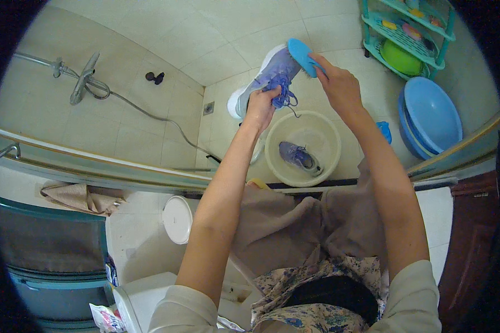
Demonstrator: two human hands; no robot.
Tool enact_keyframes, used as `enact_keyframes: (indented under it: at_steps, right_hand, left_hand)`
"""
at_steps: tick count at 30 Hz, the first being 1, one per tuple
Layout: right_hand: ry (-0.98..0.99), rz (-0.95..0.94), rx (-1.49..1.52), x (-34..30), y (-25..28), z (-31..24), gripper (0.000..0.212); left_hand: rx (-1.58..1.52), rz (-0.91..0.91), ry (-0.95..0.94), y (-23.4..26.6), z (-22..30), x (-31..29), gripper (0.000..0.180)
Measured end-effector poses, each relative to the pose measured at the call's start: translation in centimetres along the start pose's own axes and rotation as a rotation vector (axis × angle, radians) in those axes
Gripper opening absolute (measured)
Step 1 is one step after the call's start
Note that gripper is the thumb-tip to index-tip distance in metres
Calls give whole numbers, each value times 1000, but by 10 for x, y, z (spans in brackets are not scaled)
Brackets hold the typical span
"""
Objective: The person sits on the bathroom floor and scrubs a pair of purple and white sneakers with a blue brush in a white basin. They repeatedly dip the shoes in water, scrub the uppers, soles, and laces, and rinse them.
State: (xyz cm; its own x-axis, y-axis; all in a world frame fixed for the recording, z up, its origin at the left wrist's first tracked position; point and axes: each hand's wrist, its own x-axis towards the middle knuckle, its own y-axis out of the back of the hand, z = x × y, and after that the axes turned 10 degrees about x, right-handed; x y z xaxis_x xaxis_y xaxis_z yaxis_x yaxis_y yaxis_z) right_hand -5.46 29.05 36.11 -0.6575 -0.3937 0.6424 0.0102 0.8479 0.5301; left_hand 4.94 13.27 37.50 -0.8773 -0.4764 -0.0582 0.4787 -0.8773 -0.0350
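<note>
A purple-blue sneaker with a white sole and loose laces is gripped in my left hand, raised above the tiled floor with its toe pointing away. My right hand is closed on a blue scrub brush, whose edge meets the toe of the sneaker or lies just beside it. Below, a second purple sneaker lies inside a pale cream basin, which stands on the floor between my arms.
Blue basins lean against the right wall. Behind them stands a turquoise shelf rack holding a green bowl. A shower hose hangs along the left wall. A white lidded bucket is by my left forearm, and a raised sill crosses the floor.
</note>
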Motion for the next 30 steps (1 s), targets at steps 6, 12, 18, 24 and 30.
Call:
enact_keyframes:
  at_steps: [6, 12, 18, 24, 30]
  right_hand:
    - [167, -90, 176, -12, -8, -31, 33]
    - [39, -79, 90, 2, -3, -4, 36]
    - [185, -213, 114, -19, -12, -55, 40]
    - [145, 16, -7, 5, -17, 1, 30]
    - [29, 89, -67, 8, -2, 13, 31]
  left_hand:
    - [425, 28, -22, 6, -16, 4, 19]
    - [432, 2, 46, 8, -19, 14, 16]
    - [166, 29, 52, 8, -19, 7, 20]
    - [150, -108, 83, 0, -8, 4, 25]
    - [-169, -184, 56, 0, -4, 6, 30]
